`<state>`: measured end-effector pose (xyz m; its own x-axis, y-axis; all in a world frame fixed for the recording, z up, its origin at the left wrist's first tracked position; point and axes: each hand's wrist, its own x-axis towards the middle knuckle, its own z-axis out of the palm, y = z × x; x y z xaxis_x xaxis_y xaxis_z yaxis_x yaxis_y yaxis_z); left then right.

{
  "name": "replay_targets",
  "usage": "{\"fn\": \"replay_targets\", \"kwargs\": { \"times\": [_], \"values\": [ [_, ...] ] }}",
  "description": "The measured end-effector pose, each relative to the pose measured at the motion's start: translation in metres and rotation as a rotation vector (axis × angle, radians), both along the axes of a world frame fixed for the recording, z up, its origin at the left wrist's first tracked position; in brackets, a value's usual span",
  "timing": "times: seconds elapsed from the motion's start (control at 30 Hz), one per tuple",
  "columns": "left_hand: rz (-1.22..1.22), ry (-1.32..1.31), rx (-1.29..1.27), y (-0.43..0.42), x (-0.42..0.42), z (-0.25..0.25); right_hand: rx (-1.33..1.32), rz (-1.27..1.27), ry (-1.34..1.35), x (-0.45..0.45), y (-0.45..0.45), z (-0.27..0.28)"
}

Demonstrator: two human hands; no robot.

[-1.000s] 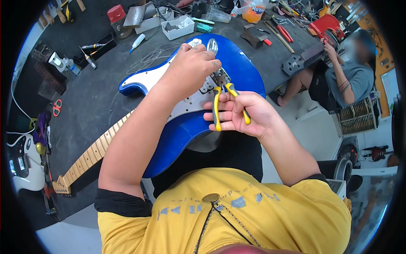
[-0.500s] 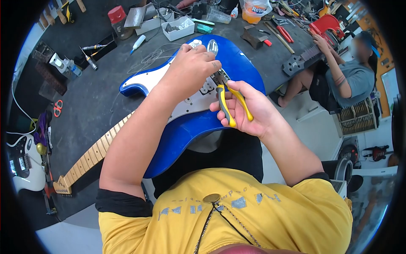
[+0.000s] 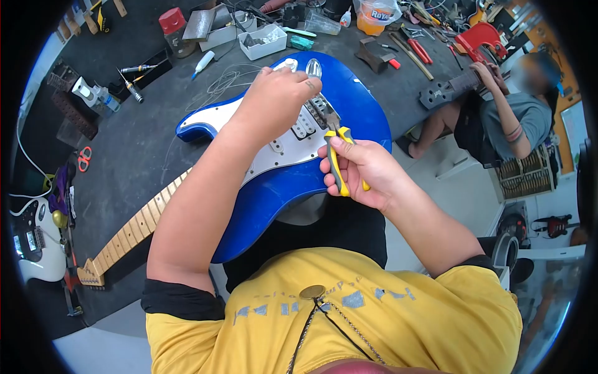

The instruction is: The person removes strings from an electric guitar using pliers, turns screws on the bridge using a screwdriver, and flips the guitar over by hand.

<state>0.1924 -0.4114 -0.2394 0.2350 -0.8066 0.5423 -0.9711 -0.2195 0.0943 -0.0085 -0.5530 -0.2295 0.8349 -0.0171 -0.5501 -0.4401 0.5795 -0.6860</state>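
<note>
A blue electric guitar (image 3: 367, 106) with a white pickguard (image 3: 293, 151) lies across the bench edge and my lap, its maple neck (image 3: 144, 219) toward the lower left. My right hand (image 3: 367, 171) grips yellow-and-grey pliers (image 3: 336, 153), jaws pointing up beside the metal bridge (image 3: 322, 107). Over the pickups and bridge, my left hand (image 3: 281, 96) is closed with its fingers curled; whatever they pinch is hidden. Loose coils of thin guitar string (image 3: 227, 84) lie on the bench just beyond that hand.
Around the bench (image 3: 124, 168) are a white parts box (image 3: 263, 42), red-handled scissors (image 3: 85, 159), a metal anvil-like block (image 3: 372, 55), red pliers (image 3: 420, 51) and a white guitar body (image 3: 40, 249). At the right sits another person (image 3: 517, 118) holding a dark guitar neck (image 3: 448, 89).
The pliers have shifted slightly down and right, with their jaws now more visible and their handles closer together. My left hand has turned slightly, its fingers more curled. The other person's hand has moved.
</note>
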Motion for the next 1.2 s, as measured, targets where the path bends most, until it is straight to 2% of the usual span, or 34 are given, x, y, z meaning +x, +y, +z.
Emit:
{"fn": "replay_targets", "kwargs": {
  "times": [0.37, 0.47, 1.2],
  "values": [
    [-0.054, 0.21, 0.104, 0.001, 0.008, -0.002, 0.085, 0.111, -0.059, 0.006, -0.014, 0.019],
    [-0.017, 0.138, 0.1, 0.004, 0.007, -0.002, 0.105, 0.114, -0.065, 0.011, -0.018, 0.018],
    [-0.031, 0.112, 0.048, 0.001, 0.001, 0.0, 0.013, 0.046, -0.02, 0.025, -0.011, 0.024]
  ]
}}
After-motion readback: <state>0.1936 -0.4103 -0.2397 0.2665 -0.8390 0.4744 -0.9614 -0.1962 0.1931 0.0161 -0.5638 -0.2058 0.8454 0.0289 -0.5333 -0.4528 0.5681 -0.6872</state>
